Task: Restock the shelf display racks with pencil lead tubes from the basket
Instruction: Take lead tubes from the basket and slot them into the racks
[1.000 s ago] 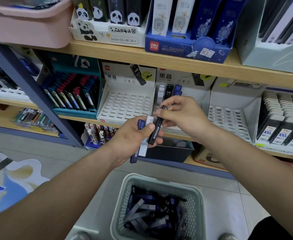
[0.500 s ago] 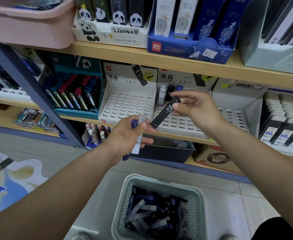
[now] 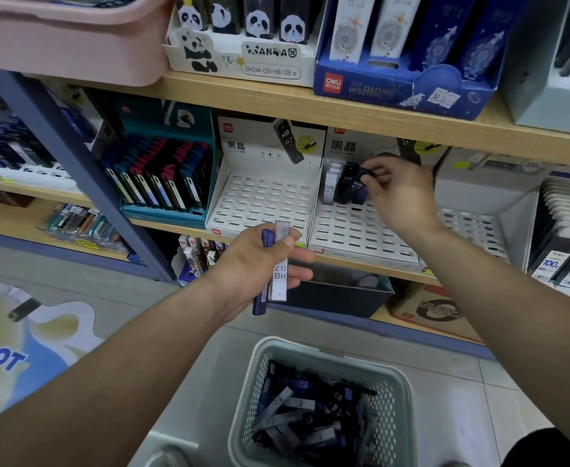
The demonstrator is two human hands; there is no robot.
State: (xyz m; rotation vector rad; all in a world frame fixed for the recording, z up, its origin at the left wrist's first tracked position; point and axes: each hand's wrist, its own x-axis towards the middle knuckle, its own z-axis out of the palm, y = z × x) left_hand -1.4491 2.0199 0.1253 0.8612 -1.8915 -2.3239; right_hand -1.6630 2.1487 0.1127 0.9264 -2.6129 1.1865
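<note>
Head-worn view, forward-down, near shelf [image 3: 310, 102]

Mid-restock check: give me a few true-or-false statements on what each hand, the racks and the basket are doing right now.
1. The right hand pinches a dark tube at the right rack's back row. True.
2. The left hand is empty. False: it holds a blue tube and a white tube.
3. The left rack holds no tubes. True.
4. The basket is empty. False: loose tubes lie in it.

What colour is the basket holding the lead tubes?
Pale grey-green basket, with perforated walls; head view.
</note>
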